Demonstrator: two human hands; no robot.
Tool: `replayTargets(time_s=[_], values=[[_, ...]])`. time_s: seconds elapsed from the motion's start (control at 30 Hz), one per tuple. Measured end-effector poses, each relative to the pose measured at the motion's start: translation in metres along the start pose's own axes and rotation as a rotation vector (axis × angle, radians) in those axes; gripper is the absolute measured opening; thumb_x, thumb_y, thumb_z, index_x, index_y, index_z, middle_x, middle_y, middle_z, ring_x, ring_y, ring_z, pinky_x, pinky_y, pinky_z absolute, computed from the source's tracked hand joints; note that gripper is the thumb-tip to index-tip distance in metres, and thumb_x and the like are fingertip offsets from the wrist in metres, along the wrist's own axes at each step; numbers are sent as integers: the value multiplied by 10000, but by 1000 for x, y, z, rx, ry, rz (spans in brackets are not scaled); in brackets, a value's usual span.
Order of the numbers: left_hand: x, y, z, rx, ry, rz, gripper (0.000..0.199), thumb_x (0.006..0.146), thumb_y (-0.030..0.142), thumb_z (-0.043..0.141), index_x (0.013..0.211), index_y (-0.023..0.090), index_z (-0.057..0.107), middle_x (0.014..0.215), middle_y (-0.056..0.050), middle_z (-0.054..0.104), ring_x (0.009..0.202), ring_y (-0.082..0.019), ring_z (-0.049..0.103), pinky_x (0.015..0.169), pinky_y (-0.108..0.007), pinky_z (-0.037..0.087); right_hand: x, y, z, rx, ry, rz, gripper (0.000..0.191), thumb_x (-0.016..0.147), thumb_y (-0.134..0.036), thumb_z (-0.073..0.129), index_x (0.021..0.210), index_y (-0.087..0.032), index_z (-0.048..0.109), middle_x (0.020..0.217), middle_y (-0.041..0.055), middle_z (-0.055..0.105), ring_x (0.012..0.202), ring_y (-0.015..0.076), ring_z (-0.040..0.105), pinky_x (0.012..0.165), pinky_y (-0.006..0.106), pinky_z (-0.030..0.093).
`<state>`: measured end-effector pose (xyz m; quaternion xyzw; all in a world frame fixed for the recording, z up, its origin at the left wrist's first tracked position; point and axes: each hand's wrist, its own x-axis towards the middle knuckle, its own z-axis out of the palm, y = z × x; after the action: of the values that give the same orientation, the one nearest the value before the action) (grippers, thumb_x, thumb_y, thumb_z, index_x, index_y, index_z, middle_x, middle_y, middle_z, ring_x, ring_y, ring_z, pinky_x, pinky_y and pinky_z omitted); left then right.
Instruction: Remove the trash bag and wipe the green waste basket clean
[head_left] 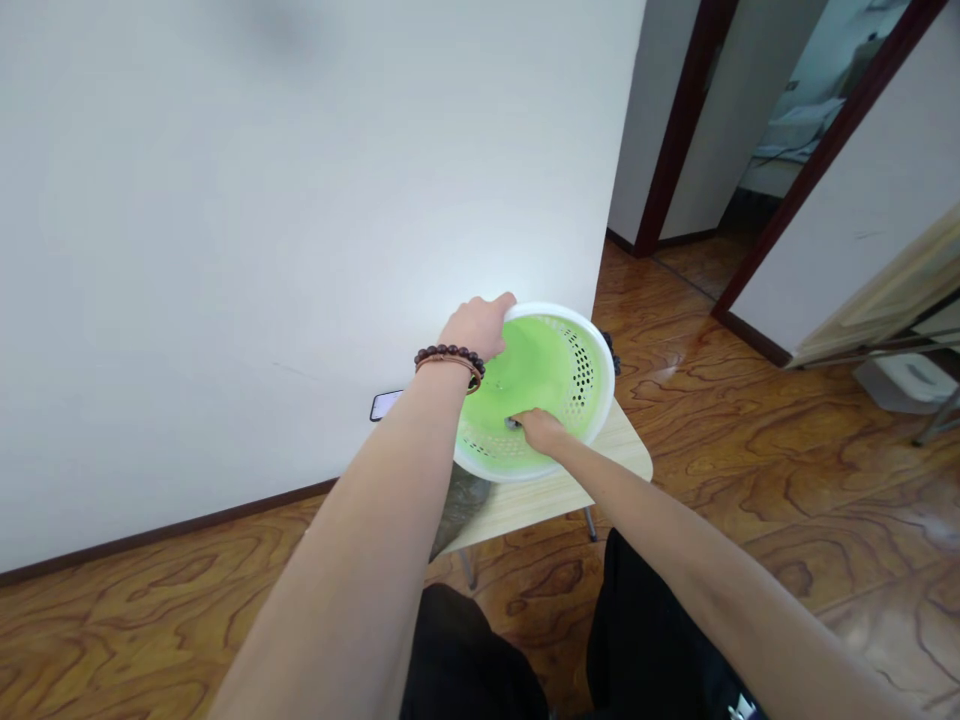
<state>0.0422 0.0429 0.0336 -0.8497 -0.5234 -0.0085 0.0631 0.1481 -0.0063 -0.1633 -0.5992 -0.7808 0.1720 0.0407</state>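
Basket: green inside with a white rim and bands of holes in the wall, over the surface in the middle of the scene — its underside is hidden, so contact with the top cannot be told.
Left hand: curled over the far left part of the rim, gripping it.
Right hand: reaching inside from the near right, fingers drawn narrow on a small grey piece.
Grey piece: at the right fingertips, low in the basket on its near side; too small to make out what it is.
Bracelets: a dark beaded one and a thin brown one at the left wrist.
Bag: dark and crumpled, under the near left rim, partly behind the left forearm.
Surface: pale wood-look top with rounded corners and metal legs.
Phone: left of the basket, screen lit, partly covered by the left forearm.
Dark object: just beyond the right rim, mostly hidden — unclear what.
Wall: white, along the far left.
Floor: brown wood grain.
Doorway: far right, dark red frame.
White container: on the floor at right, well apart.
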Motion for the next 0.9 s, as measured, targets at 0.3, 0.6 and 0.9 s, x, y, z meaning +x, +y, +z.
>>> replayTargets(time_s=[0.3, 0.6, 0.9], values=[[0, 2, 0, 12, -5, -12, 420, 796, 194, 429, 1212, 249, 442, 908, -113, 579, 824, -230, 594, 659, -304, 435, -31, -1, -7, -26, -60, -164, 398, 811, -82, 419, 1128, -183, 636, 1012, 131, 672, 933, 237, 621, 801, 305, 422], [1, 1, 3, -3, -1, -18, 402, 804, 205, 426, 1204, 241, 452, 913, -105, 571, 830, -217, 583, 673, -295, 428, -99, 7, -26, 61, -87, -395, 436, 754, 14, 425, 1092, -166, 635, 1042, 93, 671, 934, 187, 616, 822, 263, 413], [2, 2, 4, 5, 3, -23, 424, 792, 191, 432, 1213, 232, 446, 941, -124, 569, 841, -239, 581, 676, -315, 427, -15, 4, -8, 112, 105, -99, 449, 818, -34, 363, 1213, -142, 546, 1160, 113, 616, 1025, 209, 577, 878, 297, 406]])
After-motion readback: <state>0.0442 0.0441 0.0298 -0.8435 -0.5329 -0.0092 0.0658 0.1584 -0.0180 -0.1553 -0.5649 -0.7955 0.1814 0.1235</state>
